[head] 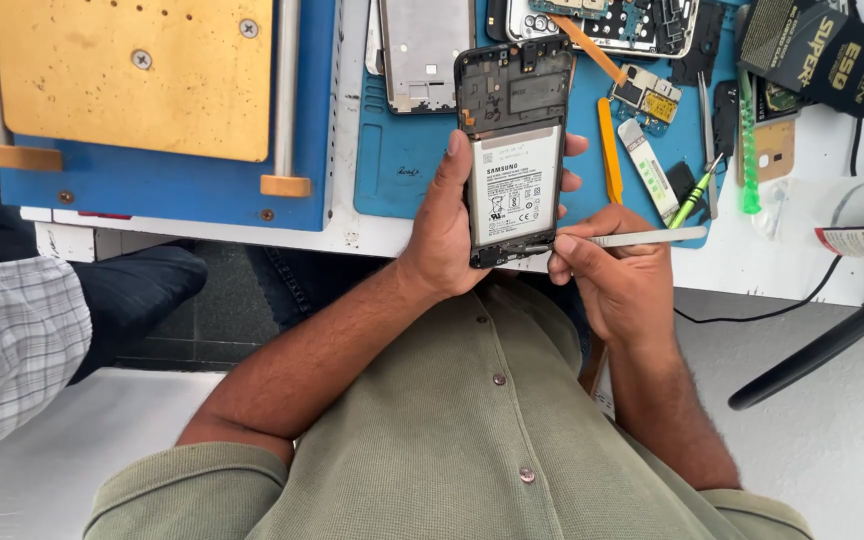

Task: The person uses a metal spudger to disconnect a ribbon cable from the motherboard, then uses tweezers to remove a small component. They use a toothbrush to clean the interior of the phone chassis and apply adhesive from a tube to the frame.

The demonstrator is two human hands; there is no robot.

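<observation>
My left hand [444, 225] grips an opened phone [512, 110] with its back cover off, held upright over the table's near edge. A white battery [514, 190] fills the phone's lower half; black frame and parts show above it. My right hand [612, 275] pinches a flat metal pry tool [642, 237], whose tip touches the phone's bottom edge just below the battery.
A blue work mat [402, 160] holds a grey phone frame [422, 45], another opened phone [602, 22], an orange pry stick [608, 150], green tweezers [694, 195] and small parts. A blue machine with a brass plate [132, 70] stands left. Another person's checked sleeve [7, 320] is at the left.
</observation>
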